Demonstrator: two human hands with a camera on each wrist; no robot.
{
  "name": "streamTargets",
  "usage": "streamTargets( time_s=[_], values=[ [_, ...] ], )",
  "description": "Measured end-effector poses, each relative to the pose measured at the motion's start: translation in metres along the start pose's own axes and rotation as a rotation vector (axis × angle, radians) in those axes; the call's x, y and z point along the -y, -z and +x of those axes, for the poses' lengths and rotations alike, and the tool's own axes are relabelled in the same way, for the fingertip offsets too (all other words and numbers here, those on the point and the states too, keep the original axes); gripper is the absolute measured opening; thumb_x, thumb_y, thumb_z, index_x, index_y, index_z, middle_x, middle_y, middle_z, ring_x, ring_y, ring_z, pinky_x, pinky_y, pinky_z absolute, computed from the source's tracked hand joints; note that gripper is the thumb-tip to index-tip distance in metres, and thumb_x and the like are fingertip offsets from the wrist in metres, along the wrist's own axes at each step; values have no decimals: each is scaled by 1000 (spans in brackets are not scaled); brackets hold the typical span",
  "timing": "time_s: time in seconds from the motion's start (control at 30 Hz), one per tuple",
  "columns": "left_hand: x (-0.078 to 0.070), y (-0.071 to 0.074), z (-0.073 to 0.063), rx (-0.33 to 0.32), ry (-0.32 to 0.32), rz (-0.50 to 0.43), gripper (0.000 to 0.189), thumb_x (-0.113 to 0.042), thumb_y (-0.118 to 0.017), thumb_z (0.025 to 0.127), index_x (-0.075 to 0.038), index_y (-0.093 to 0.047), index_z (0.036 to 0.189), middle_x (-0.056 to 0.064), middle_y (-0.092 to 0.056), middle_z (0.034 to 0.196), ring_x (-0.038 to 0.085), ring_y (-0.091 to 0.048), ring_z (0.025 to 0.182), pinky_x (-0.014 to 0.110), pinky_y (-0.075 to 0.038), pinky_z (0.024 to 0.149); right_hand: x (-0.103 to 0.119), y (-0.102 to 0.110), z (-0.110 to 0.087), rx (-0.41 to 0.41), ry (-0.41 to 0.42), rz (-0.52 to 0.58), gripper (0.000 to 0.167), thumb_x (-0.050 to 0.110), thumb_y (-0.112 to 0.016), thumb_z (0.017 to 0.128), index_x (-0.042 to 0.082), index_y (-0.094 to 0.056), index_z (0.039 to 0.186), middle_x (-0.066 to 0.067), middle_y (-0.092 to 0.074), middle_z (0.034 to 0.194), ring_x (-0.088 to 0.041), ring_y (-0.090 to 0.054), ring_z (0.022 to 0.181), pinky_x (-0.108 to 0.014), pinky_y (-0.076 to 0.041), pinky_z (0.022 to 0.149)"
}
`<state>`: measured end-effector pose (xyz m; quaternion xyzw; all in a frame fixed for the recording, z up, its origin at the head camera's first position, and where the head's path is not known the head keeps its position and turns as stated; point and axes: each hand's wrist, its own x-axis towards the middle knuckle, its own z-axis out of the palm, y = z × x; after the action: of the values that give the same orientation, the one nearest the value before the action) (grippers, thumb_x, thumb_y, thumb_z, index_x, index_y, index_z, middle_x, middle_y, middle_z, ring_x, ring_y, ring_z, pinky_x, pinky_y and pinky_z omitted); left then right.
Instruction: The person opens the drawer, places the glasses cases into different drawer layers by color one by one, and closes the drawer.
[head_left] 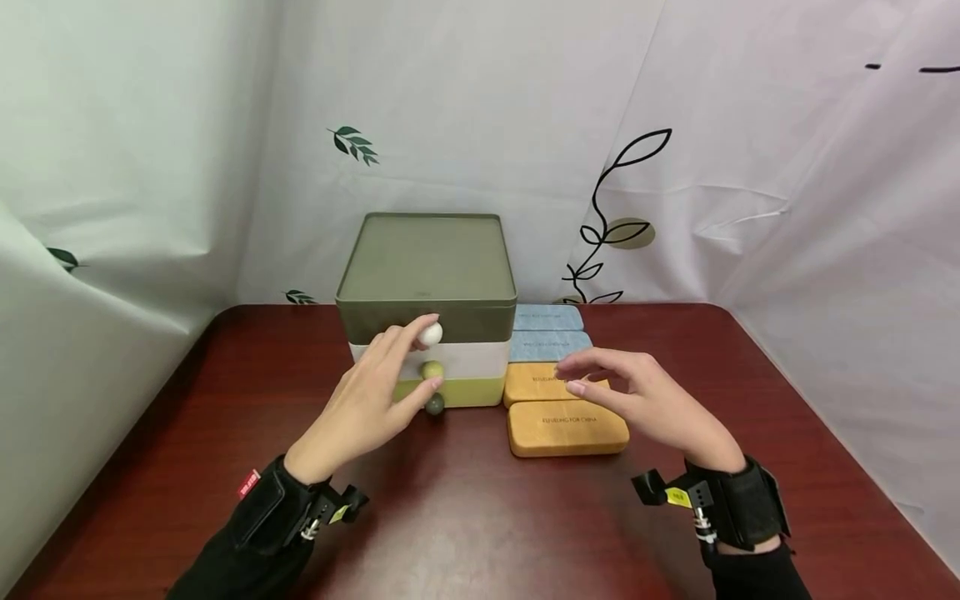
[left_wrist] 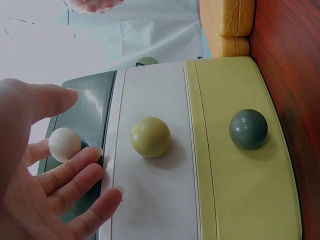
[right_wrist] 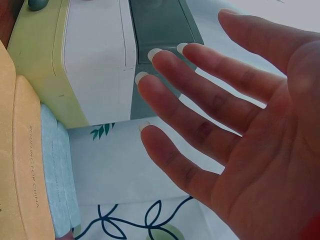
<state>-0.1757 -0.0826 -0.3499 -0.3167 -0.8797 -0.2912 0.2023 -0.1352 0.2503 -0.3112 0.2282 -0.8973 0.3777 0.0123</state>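
A three-tier drawer box stands at the table's back: a dark green top drawer point(head_left: 390, 319), a white middle drawer point(head_left: 480, 360) and a lime bottom drawer point(head_left: 472, 393). Their round knobs are a white knob point(left_wrist: 65, 144), a yellow-green knob point(left_wrist: 150, 137) and a dark green knob point(left_wrist: 248, 129). My left hand point(head_left: 360, 400) is at the white knob, its fingers beside it and the thumb held apart; whether a finger touches it I cannot tell. Over the yellow cases point(head_left: 567, 428), my right hand point(head_left: 637, 400) hovers with loosely bent fingers and holds nothing.
Two light blue cases point(head_left: 551, 344) lie behind the yellow ones, along the box's right side. A white patterned cloth point(head_left: 487, 125) hangs behind and beside the dark red table point(head_left: 480, 517).
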Motion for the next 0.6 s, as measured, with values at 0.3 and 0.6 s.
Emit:
streamTargets(
  time_s=[0.3, 0.6],
  values=[
    [4, 0, 4, -9, 11, -21, 63, -31, -65, 91, -27, -36, 147, -5, -55, 115, 11, -50, 108, 33, -48, 73, -1, 0, 1, 20, -7, 16, 22, 30, -62, 94, 34, -63, 115, 17, -68, 111, -5, -64, 99, -26, -53, 80],
    [5, 1, 5, -2, -10, 6, 64, -32, -65, 92, -27, -35, 148, -3, -56, 114, 13, -53, 105, 31, -47, 71, -1, -1, 1, 23, -21, 9, 22, 32, -61, 95, 35, -63, 116, 18, -67, 111, -4, -64, 98, -26, -52, 81]
  ],
)
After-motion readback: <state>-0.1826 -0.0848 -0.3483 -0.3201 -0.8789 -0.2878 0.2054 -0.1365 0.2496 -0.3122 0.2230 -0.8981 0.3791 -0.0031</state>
